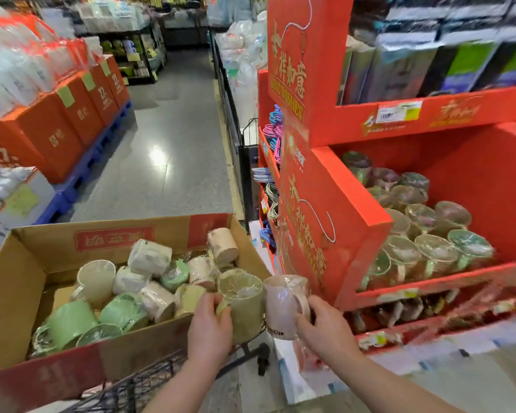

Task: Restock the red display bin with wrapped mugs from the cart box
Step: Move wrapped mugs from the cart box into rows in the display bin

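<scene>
An open cardboard box (18, 263) on the cart holds several wrapped mugs (122, 311) in green, white and cream. My left hand (210, 326) grips an olive-green wrapped mug (245, 305) by its handle, just over the box's right corner. My right hand (325, 329) holds a pale pink wrapped mug (282, 305) by its handle, right beside the green one. Both mugs are upright, in the gap between the box and the red display bin (370, 234). The bin, to the right, is partly filled with several wrapped mugs (423, 231).
The wire cart (137, 389) sits under the box. Above the bin, a red shelf (429, 117) carries boxed goods. Cables hang on the display's left side (273, 162). Red cartons on blue pallets (72, 120) line the aisle's left; grey floor (176, 144) runs ahead.
</scene>
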